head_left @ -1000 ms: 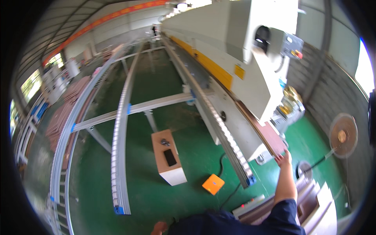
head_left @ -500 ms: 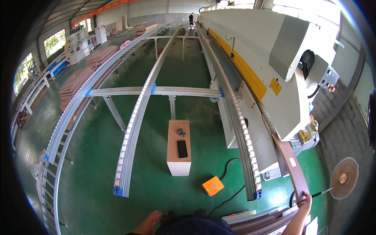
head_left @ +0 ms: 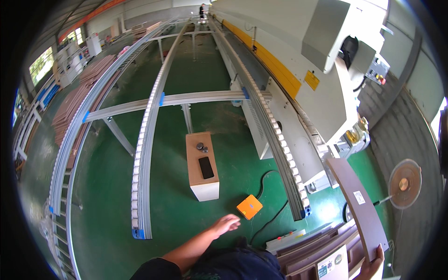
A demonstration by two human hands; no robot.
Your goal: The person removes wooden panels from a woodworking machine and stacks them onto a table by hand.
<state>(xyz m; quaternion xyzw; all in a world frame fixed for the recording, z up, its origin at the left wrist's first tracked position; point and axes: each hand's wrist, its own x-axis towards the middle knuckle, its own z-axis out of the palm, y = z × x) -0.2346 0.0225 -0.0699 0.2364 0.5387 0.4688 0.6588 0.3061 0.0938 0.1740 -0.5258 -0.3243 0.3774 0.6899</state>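
Observation:
My right hand (head_left: 373, 267) grips the near end of a long brown board (head_left: 357, 198) with a white label on its face. The board slants away toward the end of the large white machine (head_left: 333, 112), and its far end looks free of it. My left hand (head_left: 226, 224) reaches across in front of my body, holding nothing, its fingers loosely stretched to the right. Below and beyond it an orange box (head_left: 249, 207) lies on the green floor. Beside my right arm, several brown boards (head_left: 312, 249) are stacked, with a printed white sheet (head_left: 332, 264) on them.
Roller rails (head_left: 148, 154) run away from me, joined by a crossbar (head_left: 205, 97). Between them stands a small cabinet (head_left: 204, 186) carrying a black phone (head_left: 205, 167). A black cable (head_left: 270, 221) crosses the floor. A round fan (head_left: 405, 184) stands at right; a person (head_left: 202, 11) is far off.
The brown board has come nearer and away from the machine, still in my right hand. My left hand has risen from my side and swung forward to the right. The view has shifted rightward.

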